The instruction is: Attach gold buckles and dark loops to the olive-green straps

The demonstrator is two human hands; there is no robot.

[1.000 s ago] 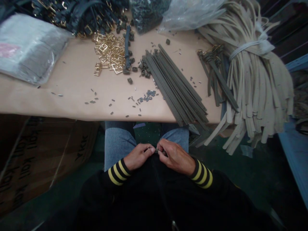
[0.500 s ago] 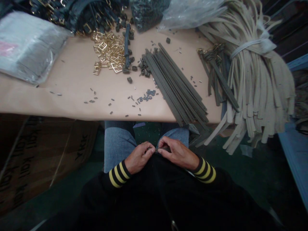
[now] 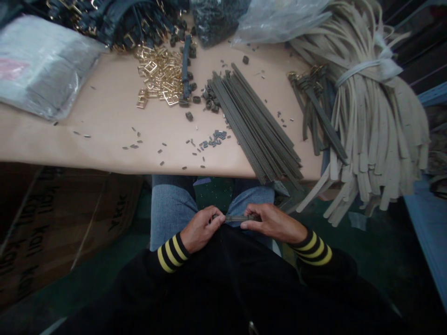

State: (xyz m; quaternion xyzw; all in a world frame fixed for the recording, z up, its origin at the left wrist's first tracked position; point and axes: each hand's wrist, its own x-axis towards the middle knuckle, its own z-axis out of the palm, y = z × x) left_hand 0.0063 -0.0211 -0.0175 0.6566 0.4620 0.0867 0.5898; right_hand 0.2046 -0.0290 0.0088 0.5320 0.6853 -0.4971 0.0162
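Between my hands, above my lap, a narrow dark olive strap (image 3: 236, 218) is stretched level. My left hand (image 3: 203, 226) pinches its left end between thumb and fingers. Farther right, my right hand (image 3: 274, 222) grips the same strap, fingers curled round it; the end inside that palm is hidden. Any small part at my left fingertips is too small to make out. In front of my hands, a bundle of similar olive straps (image 3: 256, 125) lies slantwise on the table, its near ends reaching over the edge.
The table (image 3: 115, 102) holds gold buckles (image 3: 159, 77), small dark loops (image 3: 211, 100) and scattered metal clips (image 3: 214, 138). A plastic-wrapped pack (image 3: 45, 65) lies at left. Beige straps (image 3: 370, 116) hang over the right edge. A cardboard box (image 3: 70, 223) stands below left.
My right hand has slid to the right, away from my left hand, so a length of strap now shows between them. My left hand stays in place.
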